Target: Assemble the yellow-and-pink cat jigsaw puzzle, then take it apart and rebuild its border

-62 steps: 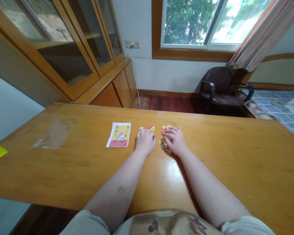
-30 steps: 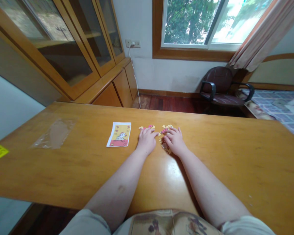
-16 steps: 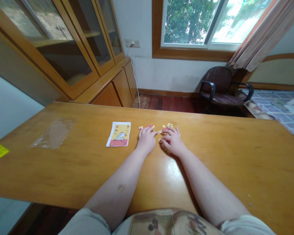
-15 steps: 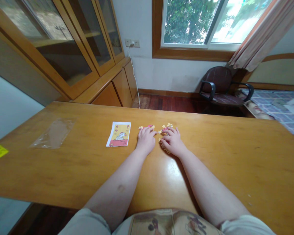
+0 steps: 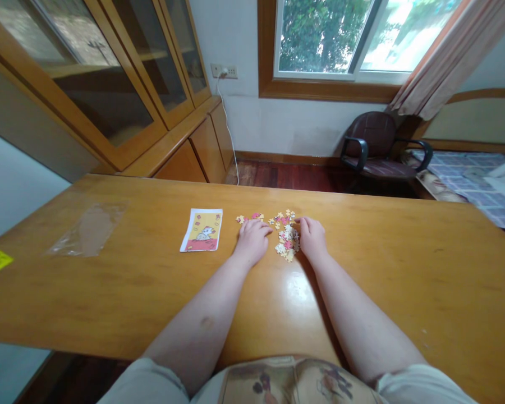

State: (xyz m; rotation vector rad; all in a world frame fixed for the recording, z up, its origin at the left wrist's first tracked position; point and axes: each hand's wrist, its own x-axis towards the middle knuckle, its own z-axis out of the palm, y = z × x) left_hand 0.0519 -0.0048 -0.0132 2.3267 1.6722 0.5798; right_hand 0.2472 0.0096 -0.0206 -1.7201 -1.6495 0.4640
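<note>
On the table [image 5: 382, 269], the right hand [image 5: 314, 238] — half-curled, any grip indiscernible — has shifted rightward, leaving the puzzle pieces [image 5: 288, 245] uncovered and accessible beside it, while the left hand [image 5: 252, 241] lies loosely bent, its grip hidden.

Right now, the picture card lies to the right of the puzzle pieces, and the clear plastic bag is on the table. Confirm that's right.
Not quite: the picture card lies to the left of the puzzle pieces, as the head view shows. The clear plastic bag is on the table.
</note>
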